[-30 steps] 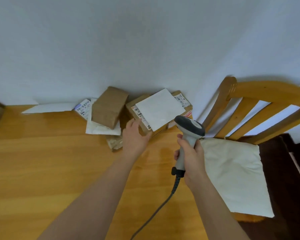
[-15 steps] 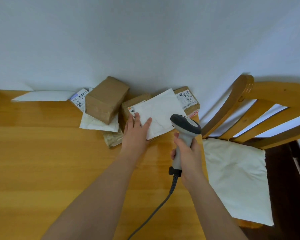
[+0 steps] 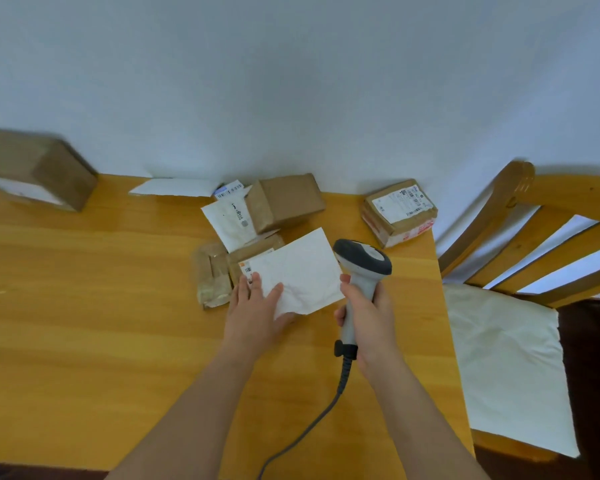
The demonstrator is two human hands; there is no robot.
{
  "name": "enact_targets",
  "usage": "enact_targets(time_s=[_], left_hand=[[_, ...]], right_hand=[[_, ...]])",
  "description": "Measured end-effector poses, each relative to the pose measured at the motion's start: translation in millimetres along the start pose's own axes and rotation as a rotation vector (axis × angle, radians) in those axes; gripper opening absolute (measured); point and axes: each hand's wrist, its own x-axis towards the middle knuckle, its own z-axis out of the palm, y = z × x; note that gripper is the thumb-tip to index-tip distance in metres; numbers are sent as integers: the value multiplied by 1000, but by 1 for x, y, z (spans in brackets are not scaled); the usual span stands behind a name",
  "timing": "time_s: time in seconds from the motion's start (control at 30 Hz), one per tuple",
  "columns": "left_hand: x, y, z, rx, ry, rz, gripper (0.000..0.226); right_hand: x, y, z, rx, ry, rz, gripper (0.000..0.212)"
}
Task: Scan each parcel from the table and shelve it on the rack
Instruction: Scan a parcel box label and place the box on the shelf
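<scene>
My left hand [image 3: 255,308] holds a small brown box [image 3: 257,252] with a white envelope [image 3: 300,273] lying on top of it, thumb on the envelope's near edge. A barcode label shows at the box's left corner, partly under my fingers. My right hand [image 3: 369,317] grips the handle of a grey barcode scanner [image 3: 361,263], whose dark head sits just right of the envelope. Its cable [image 3: 312,424] trails toward me. All of this is on the wooden table [image 3: 84,323].
Other parcels lie near the wall: a brown box [image 3: 286,200], a white mailer [image 3: 229,221], a taped bundle [image 3: 212,277], a labelled box [image 3: 399,211] at the table's right corner, a large box [image 3: 35,169] far left. A wooden chair [image 3: 534,237] with a white cushion [image 3: 506,365] stands right.
The box with the envelope has slid toward me, away from the labelled box at the corner. My left hand now holds it. The view has tilted, so a large box shows far left.
</scene>
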Motion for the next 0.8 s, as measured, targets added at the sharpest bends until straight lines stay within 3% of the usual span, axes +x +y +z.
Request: enact_targets(time_s=[0.13,0.3,0.43,0.63,0.73,0.8], left_hand=[[-38,-47,-3,-143,86,-16,50],[-76,-124,11,-443,430,-195,37],[-100,-166,15,-461,389,-386,45],[-111,-173,29,-428,191,-464,69],[-111,-149,25,-445,215,-378,58],[-110,-131,21,-389,288,-194,54]], right_hand=[[-31,14,27,-39,-56,-2,11],[-59,29,57,-69,-89,-4,8],[-76,42,73,-80,-119,-16,9],[-84,57,82,-164,-128,31,13],[-82,58,83,-215,-143,56,8],[-80,55,83,-250,-165,74,8]])
